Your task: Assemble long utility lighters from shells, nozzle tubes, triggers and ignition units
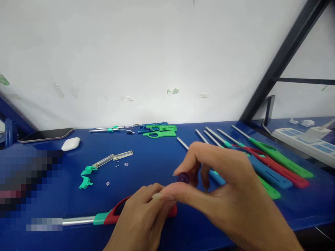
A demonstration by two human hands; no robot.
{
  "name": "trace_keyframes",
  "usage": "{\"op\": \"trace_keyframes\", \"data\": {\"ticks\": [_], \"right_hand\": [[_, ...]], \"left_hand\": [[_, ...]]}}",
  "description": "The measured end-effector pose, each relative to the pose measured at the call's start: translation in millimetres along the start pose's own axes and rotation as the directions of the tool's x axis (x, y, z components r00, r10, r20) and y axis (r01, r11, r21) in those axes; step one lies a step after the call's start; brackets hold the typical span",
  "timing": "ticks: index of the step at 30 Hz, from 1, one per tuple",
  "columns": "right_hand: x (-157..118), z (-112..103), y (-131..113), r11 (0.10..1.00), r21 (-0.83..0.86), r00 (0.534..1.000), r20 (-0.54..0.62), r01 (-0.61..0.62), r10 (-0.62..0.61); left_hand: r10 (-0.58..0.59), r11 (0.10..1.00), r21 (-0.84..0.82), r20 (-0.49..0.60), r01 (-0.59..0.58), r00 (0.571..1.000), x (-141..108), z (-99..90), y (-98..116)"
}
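Note:
A red gas lighter [110, 217] with a long metal tube and a green collar lies along the front of the blue table. My left hand [142, 212] is closed over its handle and hides most of it. Just above the handle's end, my right hand [225, 184] pinches a small dark purple, rounded piece [183, 177] between thumb and fingers. Only its top shows, so its full shape cannot be made out. Left of my hands lie green plastic pieces [85, 182], clear tubes [123, 155], and tiny pins and pink bits [108, 183].
Several lighters [277, 157] in green, red and blue lie in a row at right. Green and blue handle shells [161, 133] and metal tubes [104, 130] lie by the wall. A phone [47, 135], a white earphone case [71, 144] and a power strip [306, 139] are also there.

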State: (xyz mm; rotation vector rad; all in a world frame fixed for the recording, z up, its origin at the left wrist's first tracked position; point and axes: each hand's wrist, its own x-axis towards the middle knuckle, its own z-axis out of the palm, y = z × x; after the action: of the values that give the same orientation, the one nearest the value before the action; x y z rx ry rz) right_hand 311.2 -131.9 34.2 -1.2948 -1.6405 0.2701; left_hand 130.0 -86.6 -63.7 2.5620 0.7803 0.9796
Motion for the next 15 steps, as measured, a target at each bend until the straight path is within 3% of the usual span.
{"op": "trace_keyframes", "data": {"ticks": [6,12,15], "right_hand": [[-5.1,-0.6,-1.2,0.998,-0.068,1.0,0.008,0.008,-0.007],[-6.5,-21.1,3.5,0.99,0.134,0.969,0.236,0.042,-0.073],[-0.8,-17.7,4.0,0.988,0.154,0.99,0.142,-0.011,-0.011]], "left_hand": [[0.013,1.0,-0.001,-0.016,-0.013,1.0,3.8,-1.4,1.0],[0.017,1.0,-0.005,0.011,-0.017,1.0,3.6,0.5,2.3],[0.026,0.999,0.045,-0.018,-0.025,0.999,2.3,2.4,0.9]]}}
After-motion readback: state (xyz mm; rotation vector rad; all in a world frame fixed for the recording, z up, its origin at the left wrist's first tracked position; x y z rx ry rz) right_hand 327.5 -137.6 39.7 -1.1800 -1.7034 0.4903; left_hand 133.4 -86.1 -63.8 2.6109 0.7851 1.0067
